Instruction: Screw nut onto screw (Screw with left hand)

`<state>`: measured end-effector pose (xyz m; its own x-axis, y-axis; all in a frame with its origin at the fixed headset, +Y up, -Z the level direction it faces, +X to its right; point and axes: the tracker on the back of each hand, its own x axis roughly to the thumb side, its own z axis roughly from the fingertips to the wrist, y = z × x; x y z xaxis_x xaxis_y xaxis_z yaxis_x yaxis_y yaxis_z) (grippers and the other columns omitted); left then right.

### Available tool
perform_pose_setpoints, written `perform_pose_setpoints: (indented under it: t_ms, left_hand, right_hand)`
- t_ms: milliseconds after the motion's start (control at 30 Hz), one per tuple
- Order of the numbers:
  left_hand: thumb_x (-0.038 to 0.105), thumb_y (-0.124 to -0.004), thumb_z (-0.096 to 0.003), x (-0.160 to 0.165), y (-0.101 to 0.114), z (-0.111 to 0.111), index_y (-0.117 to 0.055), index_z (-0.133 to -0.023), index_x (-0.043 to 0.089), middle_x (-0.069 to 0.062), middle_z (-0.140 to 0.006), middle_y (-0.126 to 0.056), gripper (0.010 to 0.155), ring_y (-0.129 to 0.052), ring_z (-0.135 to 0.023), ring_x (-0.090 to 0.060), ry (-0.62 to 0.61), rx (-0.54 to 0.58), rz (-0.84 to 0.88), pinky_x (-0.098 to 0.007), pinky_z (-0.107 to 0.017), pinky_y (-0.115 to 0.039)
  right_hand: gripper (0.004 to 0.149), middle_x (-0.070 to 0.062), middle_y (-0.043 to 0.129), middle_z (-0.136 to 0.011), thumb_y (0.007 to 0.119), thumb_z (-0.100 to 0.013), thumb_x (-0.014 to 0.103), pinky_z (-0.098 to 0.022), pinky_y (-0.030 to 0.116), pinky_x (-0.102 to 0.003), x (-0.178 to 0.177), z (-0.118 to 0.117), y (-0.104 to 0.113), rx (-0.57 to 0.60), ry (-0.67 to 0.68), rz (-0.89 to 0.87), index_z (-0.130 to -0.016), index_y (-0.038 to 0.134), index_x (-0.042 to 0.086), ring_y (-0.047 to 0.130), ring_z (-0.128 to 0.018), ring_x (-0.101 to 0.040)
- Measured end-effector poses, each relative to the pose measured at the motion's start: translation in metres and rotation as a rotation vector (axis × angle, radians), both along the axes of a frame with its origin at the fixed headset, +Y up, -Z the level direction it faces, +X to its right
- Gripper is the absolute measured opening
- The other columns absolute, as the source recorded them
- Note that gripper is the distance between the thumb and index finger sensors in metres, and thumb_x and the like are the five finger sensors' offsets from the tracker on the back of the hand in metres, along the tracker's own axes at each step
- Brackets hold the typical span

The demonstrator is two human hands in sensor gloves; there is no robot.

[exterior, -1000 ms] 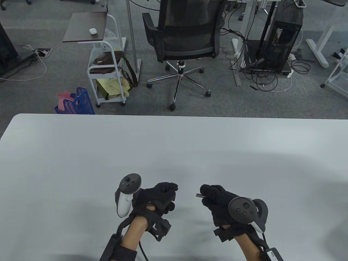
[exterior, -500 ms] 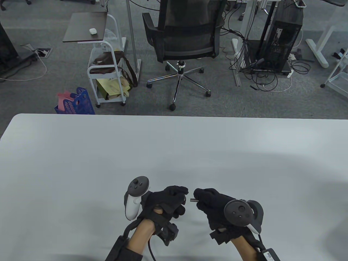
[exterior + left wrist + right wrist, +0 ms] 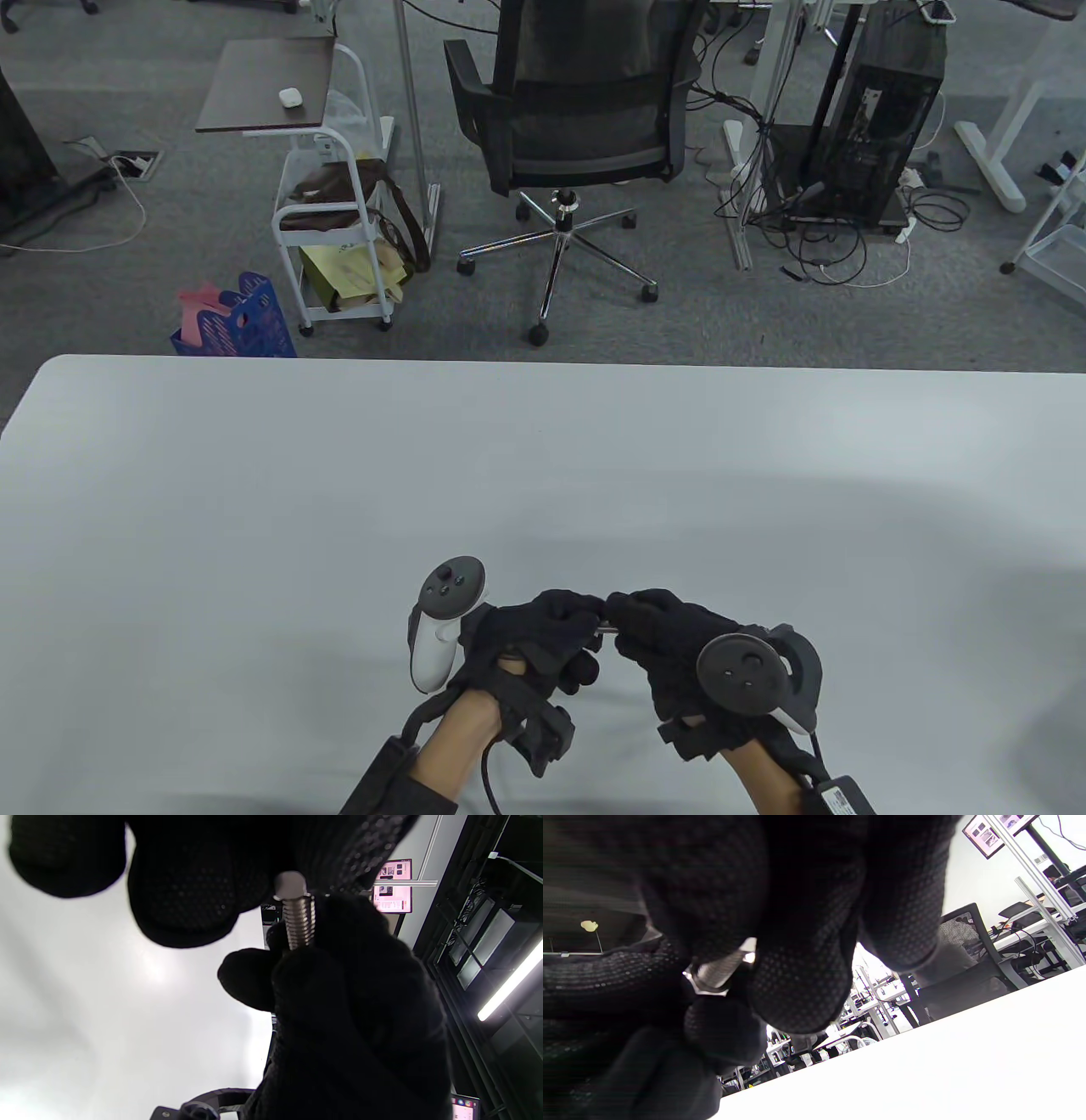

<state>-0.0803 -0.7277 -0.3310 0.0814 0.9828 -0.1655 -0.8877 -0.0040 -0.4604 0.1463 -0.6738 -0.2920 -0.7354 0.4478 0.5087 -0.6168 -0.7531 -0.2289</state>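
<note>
Hands closed the gap: nut now meets screw tip

Left hand (image 3: 543, 632) has moved right across the table (image 3: 254, 509) until its fingertips touch the right hand (image 3: 670, 637); a second ago the two were well apart. Screw (image 3: 298, 918) is pinched in right-hand fingers, threaded shaft sticking out toward the left hand, a short bare stretch showing between the gloves. Nut (image 3: 706, 982) sits at the screw's tip in the right wrist view, left fingers curled tight around it. Whether threads have caught, cannot tell. Judged: alignment done, left-hand turning comes next; cross-threading is the risk.
</note>
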Motion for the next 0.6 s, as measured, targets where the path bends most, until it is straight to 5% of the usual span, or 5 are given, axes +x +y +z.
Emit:
perform_pose_setpoints:
  t_ms: [300,367,500,600]
  left_hand:
    - [0.027,-0.08,-0.0423,0.0021,0.0079,0.0039,-0.078,-0.089,0.014,-0.021,-0.087,-0.08,0.049,-0.097,-0.051,-0.033,0.02,0.051,-0.002,-0.052,-0.042,-0.081]
    - [0.035,-0.081,-0.0417,0.0007,0.0076,0.0042,-0.079,-0.089,0.015,-0.021,-0.087,-0.081,0.052,-0.098,-0.051,-0.032,0.032,0.049,0.022,-0.051,-0.042,-0.082]
    - [0.029,-0.084,-0.0404,-0.002,0.0099,0.0049,-0.089,-0.083,0.016,-0.021,-0.082,-0.088,0.044,-0.102,-0.046,-0.031,0.101,0.069,0.049,-0.05,-0.039,-0.086]
    - [0.031,-0.085,-0.0401,-0.0034,0.0105,0.0053,-0.083,-0.089,0.01,-0.018,-0.081,-0.091,0.053,-0.105,-0.048,-0.03,0.115,0.046,0.029,-0.048,-0.041,-0.088]
  right_hand:
    - [0.042,-0.004,0.105,-0.062,0.093,-0.027,0.034,-0.04,0.101,-0.039,0.0026,-0.002,-0.0014,-0.033,-0.024,-0.037,-0.068,0.095,0.023,0.12,-0.029,-0.005]
    - [0.042,-0.004,0.105,-0.061,0.093,-0.027,0.034,-0.04,0.101,-0.039,0.0027,-0.0019,-0.0012,-0.032,-0.026,-0.045,-0.068,0.095,0.023,0.12,-0.028,-0.005]
    - [0.042,-0.004,0.105,-0.062,0.093,-0.027,0.034,-0.04,0.101,-0.038,0.0038,-0.0025,-0.0024,-0.054,-0.015,-0.096,-0.068,0.095,0.024,0.12,-0.029,-0.005]
    - [0.042,-0.004,0.105,-0.061,0.093,-0.027,0.034,-0.04,0.101,-0.038,0.0062,-0.0028,-0.0016,-0.059,-0.012,-0.128,-0.068,0.095,0.024,0.12,-0.029,-0.005]
